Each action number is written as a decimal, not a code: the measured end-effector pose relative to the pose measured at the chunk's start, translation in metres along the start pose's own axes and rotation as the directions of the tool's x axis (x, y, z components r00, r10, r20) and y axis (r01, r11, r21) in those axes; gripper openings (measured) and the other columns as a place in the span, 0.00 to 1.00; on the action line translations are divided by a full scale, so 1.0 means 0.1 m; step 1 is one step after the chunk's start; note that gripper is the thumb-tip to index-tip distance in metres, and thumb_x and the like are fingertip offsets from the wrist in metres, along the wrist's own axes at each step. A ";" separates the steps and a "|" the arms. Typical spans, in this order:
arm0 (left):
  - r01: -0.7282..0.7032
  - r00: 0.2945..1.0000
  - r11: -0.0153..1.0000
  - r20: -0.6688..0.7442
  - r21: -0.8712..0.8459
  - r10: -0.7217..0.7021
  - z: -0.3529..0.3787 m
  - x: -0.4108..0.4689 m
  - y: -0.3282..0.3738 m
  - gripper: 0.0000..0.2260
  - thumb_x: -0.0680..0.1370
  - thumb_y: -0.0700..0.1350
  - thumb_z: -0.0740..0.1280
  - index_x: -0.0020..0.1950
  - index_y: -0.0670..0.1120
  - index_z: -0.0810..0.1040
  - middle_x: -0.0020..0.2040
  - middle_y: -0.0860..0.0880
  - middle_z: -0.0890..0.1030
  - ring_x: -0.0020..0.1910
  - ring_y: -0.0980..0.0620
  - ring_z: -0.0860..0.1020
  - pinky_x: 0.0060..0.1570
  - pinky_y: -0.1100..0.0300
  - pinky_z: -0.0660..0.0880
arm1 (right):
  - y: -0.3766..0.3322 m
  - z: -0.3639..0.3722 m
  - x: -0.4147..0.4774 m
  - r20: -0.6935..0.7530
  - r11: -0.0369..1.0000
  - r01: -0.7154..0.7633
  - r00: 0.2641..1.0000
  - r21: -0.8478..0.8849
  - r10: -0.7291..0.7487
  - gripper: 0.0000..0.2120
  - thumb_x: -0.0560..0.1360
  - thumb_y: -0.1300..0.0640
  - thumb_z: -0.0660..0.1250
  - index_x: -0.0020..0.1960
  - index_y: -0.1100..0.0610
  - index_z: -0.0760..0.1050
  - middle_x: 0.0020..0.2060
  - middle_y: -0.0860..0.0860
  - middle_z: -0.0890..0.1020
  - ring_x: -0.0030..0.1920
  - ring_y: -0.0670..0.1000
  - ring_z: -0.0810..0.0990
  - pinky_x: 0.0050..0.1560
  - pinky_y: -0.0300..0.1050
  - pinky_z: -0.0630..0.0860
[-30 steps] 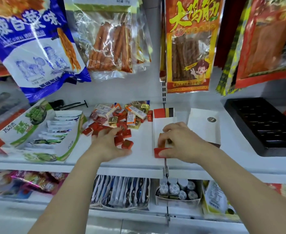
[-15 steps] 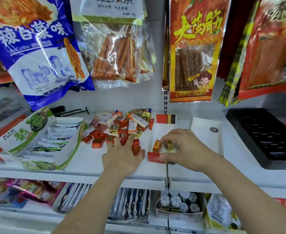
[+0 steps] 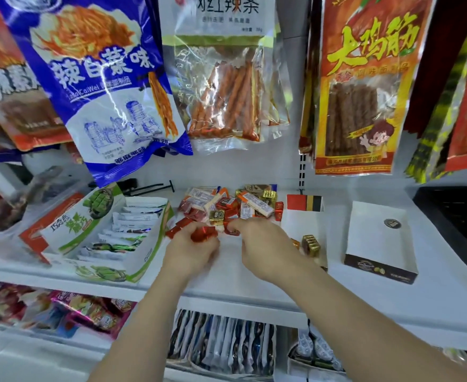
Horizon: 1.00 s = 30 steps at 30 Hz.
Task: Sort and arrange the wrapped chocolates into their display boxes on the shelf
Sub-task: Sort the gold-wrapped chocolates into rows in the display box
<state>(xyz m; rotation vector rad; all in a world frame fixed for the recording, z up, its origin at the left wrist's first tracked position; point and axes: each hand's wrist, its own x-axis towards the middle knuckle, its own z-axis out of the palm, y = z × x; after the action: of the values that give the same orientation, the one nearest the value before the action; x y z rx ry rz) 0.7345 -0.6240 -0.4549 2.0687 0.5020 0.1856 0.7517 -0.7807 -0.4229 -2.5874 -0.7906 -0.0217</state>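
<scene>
The left hand [image 3: 191,252] curls its fingers round red chocolates [image 3: 203,234] above the shelf [image 3: 226,282]. Just right of it, the right hand [image 3: 265,249] pinches a red piece [image 3: 232,231]. Right again, gold chocolates [image 3: 311,245] lie in a box [image 3: 304,224]. The mixed pile [image 3: 243,205] lies just beyond the fingertips.

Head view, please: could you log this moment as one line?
left hand: holds red chocolates | right hand: fingertips at pile | gold chocolate: in display box
</scene>
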 end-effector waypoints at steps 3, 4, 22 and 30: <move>0.145 0.988 0.926 0.100 -0.348 -0.117 -0.13 -0.07 0.03 0.07 0.74 0.41 0.68 0.51 0.41 0.77 0.32 0.44 0.77 0.23 0.52 0.67 0.22 0.66 0.63 | -0.08 0.11 0.14 0.066 0.969 -0.059 0.997 0.240 0.044 0.25 0.75 0.67 0.59 0.70 0.52 0.68 0.62 0.57 0.77 0.61 0.58 0.75 0.54 0.47 0.75; 0.195 0.977 0.866 0.172 -0.461 -0.129 -0.16 -0.09 0.05 0.08 0.74 0.41 0.68 0.52 0.40 0.77 0.33 0.43 0.77 0.24 0.52 0.66 0.22 0.66 0.61 | -0.12 0.12 0.16 0.119 0.903 -0.131 0.989 0.410 0.089 0.25 0.76 0.65 0.60 0.72 0.51 0.65 0.64 0.56 0.76 0.62 0.57 0.75 0.58 0.50 0.75; -0.171 0.859 0.966 0.451 -0.195 0.243 1.24 -0.79 1.39 0.09 0.71 0.44 0.69 0.49 0.53 0.77 0.39 0.51 0.80 0.37 0.52 0.80 0.37 0.59 0.77 | 1.58 -0.85 -0.95 -0.200 0.819 -0.549 0.795 0.166 0.573 0.10 0.72 0.56 0.70 0.53 0.51 0.78 0.47 0.49 0.82 0.48 0.52 0.78 0.48 0.44 0.72; -0.605 0.783 0.677 0.468 0.419 0.410 1.93 -0.82 1.40 0.15 0.75 0.42 0.67 0.61 0.51 0.74 0.54 0.44 0.73 0.53 0.41 0.77 0.47 0.55 0.72 | 1.98 -0.74 -1.16 -0.002 0.894 -0.431 0.901 0.122 0.434 0.08 0.70 0.62 0.69 0.46 0.52 0.82 0.57 0.55 0.80 0.69 0.49 0.71 0.58 0.37 0.70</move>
<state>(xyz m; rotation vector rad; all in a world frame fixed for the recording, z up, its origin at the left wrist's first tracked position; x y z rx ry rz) 0.7625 -0.8731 -0.4317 2.7123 -0.3190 0.0030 0.7689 -1.0202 -0.4507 -2.5819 -0.1818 0.1180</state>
